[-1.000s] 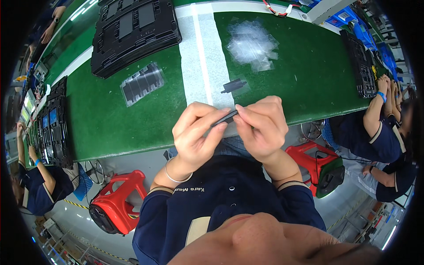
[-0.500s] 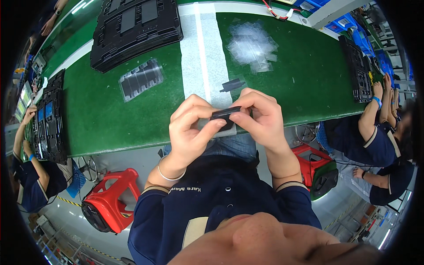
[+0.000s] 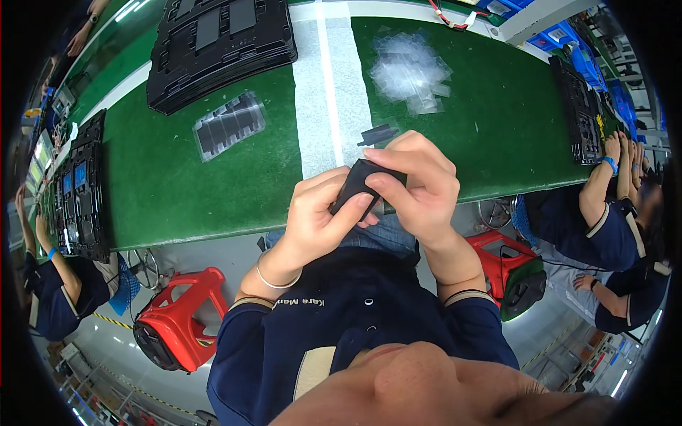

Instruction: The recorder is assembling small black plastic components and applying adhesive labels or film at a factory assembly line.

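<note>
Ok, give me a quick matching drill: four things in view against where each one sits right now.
Things:
1. small black part
2. stack of black trays
3. clear film pile
4. red stool

Places:
A. on the floor at the person's left
B. far left on the green mat
C. pinched between both hands
D. right of the white strip

Pairs: 1-C, 2-B, 3-D, 4-A

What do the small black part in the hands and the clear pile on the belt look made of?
Small black part, pinched between left hand and right hand: looks like matte moulded plastic, flat and dull with no glare. Clear pile on the green belt: probably thin plastic film, since it is see-through, crinkled and glinting.
</note>
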A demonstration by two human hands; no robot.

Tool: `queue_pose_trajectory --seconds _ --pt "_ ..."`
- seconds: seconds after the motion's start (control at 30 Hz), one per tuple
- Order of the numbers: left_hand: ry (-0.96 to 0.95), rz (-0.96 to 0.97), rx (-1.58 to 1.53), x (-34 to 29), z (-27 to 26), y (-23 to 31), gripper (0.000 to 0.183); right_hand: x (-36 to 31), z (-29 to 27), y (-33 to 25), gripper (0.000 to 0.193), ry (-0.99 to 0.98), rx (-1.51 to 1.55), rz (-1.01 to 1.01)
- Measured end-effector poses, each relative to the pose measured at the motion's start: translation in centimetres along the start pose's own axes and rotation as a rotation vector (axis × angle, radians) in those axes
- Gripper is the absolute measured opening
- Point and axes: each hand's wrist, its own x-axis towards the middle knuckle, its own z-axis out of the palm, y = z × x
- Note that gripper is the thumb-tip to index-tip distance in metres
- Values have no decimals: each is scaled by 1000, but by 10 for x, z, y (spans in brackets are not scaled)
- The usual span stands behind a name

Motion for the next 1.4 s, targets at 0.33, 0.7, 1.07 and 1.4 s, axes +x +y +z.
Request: queue_pose_trajectory --seconds 0.33,0.7,1.07,1.4 --pt "-88 -225 -188 -1 -10 7 15 6 -13 4 46 -232 135 81" --pt "4 -317 -370 -6 -2 6 19 -12 4 18 33 64 492 43" --pt "30 -216 -75 -4 -5 5 17 10 -13 5 11 -208 84 238" --pt "74 -250 -316 -10 -1 -1 26 11 -13 10 10 -176 326 382"
